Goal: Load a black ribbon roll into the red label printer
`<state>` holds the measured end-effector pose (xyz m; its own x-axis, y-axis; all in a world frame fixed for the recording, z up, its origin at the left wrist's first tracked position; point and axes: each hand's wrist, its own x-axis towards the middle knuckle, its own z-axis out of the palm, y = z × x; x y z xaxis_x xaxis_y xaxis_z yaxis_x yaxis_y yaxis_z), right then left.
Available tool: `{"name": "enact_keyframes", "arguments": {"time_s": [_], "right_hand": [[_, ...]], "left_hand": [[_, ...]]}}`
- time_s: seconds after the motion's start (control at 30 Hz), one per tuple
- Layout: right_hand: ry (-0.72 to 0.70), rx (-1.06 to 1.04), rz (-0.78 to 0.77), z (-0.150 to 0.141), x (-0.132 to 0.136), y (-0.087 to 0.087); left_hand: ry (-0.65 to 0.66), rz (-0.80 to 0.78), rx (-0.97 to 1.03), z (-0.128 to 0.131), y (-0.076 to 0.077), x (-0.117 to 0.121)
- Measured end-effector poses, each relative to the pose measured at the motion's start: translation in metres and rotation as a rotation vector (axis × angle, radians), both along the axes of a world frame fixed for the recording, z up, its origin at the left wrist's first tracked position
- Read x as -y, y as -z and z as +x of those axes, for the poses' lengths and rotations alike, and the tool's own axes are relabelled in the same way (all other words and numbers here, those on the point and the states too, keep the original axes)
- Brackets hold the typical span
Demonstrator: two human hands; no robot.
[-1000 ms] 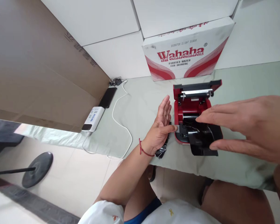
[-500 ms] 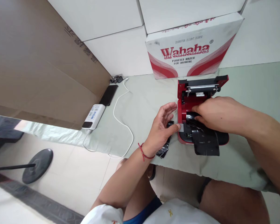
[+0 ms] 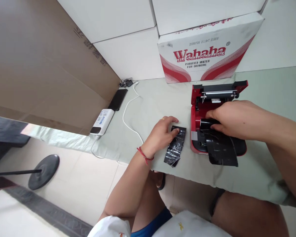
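A red and black printer [image 3: 193,122] stands on the cloth-covered table with its lid [image 3: 218,88] raised. Inside it my right hand [image 3: 230,118] has its thumb and fingers closed on a roll of glossy black film [image 3: 205,124]. The film's loose end [image 3: 222,153] hangs over the printer's front edge. To the printer's left lies a crumpled black film strip [image 3: 175,148]. My left hand [image 3: 162,133] is over the strip's upper left part, fingers apart and thumb on or just above it. The right hand's far fingertips are hidden.
A Wahaha carton [image 3: 199,59] leans on the wall behind the printer. At left are a large cardboard panel [image 3: 51,65], a dark phone [image 3: 118,99], a white power bank [image 3: 103,121], keys [image 3: 126,83] and a white cable [image 3: 124,113]. The table's front edge runs near my legs.
My left hand has moved left, away from the printer's side, and down over the black strip, which shows more now. My right hand stays on the roll. The view has shifted slightly.
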<state>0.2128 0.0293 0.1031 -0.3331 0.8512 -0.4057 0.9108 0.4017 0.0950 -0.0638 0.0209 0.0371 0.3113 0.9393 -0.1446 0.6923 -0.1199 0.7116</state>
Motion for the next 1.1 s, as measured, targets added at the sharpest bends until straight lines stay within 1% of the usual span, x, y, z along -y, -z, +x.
{"name": "enact_keyframes", "arguments": {"time_s": [0.07,0.17,0.27,0.43,0.63,0.8,0.9,1.0,1.1], "right_hand": [[0.019,-0.012,-0.009,0.002,-0.001,0.000],[0.033,-0.016,-0.015,0.000,-0.002,0.001],[0.020,0.033,-0.017,-0.006,-0.001,0.001],[0.030,0.045,-0.012,-0.008,0.002,0.002],[0.029,0.038,0.010,-0.002,0.002,0.006],[0.055,-0.001,0.008,-0.001,0.004,0.006],[0.063,0.000,0.023,-0.001,0.007,0.005],[0.072,0.013,-0.002,-0.003,0.009,0.001],[0.104,-0.021,-0.008,-0.002,0.012,-0.008]], "left_hand": [[0.084,-0.035,-0.071,0.000,-0.001,0.001],[0.160,0.011,-0.203,0.003,0.001,0.003],[0.182,0.057,-0.277,0.005,0.004,0.006],[0.172,0.064,-0.281,0.007,0.007,0.007],[0.136,0.082,-0.245,0.003,0.007,0.003],[0.017,0.113,-0.090,-0.004,0.005,-0.001],[-0.020,0.134,-0.030,-0.006,0.006,-0.002],[-0.026,0.131,0.020,-0.007,0.007,-0.002],[-0.050,0.138,0.097,-0.008,0.007,-0.003]]}}
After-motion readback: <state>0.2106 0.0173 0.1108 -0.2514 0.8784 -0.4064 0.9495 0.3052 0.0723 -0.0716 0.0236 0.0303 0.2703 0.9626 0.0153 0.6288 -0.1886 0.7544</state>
